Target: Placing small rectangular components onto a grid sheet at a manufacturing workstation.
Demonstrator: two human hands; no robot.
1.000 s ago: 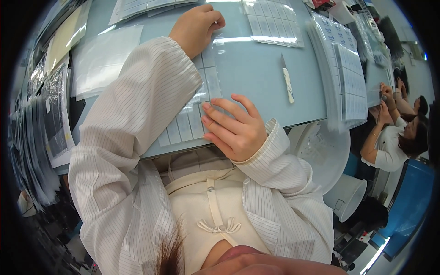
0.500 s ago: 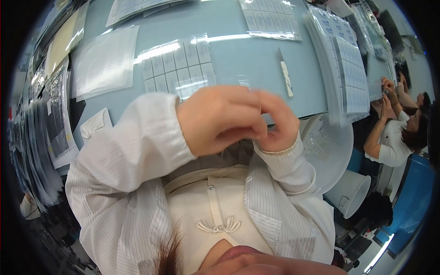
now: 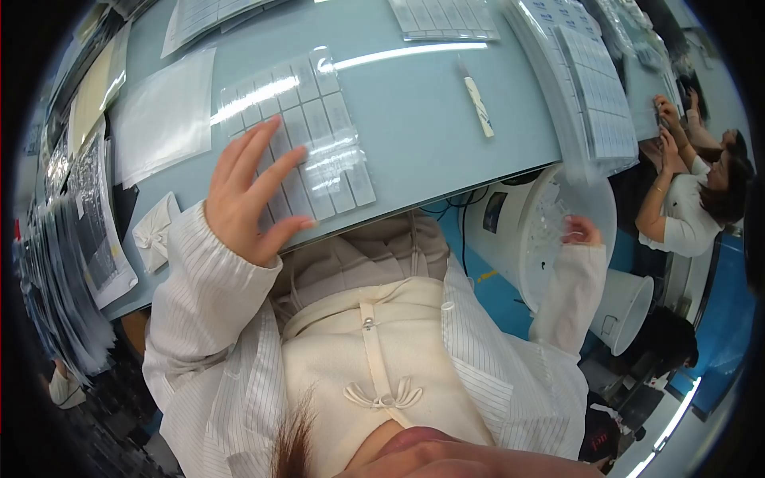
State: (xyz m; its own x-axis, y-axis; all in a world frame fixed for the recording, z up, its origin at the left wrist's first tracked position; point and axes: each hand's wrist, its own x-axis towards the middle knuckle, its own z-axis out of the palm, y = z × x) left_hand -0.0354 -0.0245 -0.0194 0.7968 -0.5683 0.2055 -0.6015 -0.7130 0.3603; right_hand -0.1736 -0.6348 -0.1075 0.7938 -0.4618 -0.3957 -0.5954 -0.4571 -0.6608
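Observation:
My left hand [image 3: 253, 191] is open, its fingers spread over a sheet of clear rectangular pieces [image 3: 324, 131] laid out in rows near the table's front edge. The fingertips touch the sheet or hover just over it; the lower left part of the sheet is behind the hand. Far from the table edge, my right hand [image 3: 584, 231] is held over a large white bin [image 3: 532, 239] with small clear scraps in it. The fingers there look loosely curled and apart, and nothing shows in them. A craft knife [image 3: 479, 106] with a pale patterned handle lies on the table, untouched.
Stacked sheets [image 3: 591, 103] stand at the table's right side, with another sheet [image 3: 446, 17] at the far edge. Milky plastic film [image 3: 163, 115] lies at the left beside a folded white cloth [image 3: 157, 231]. A smaller white bucket [image 3: 624, 315] and a co-worker [image 3: 689, 203] are at the right.
My hands have come apart. The left has moved left and down onto the sheet, opening its fingers; the right has swung right, over the bin. The view has shifted slightly.

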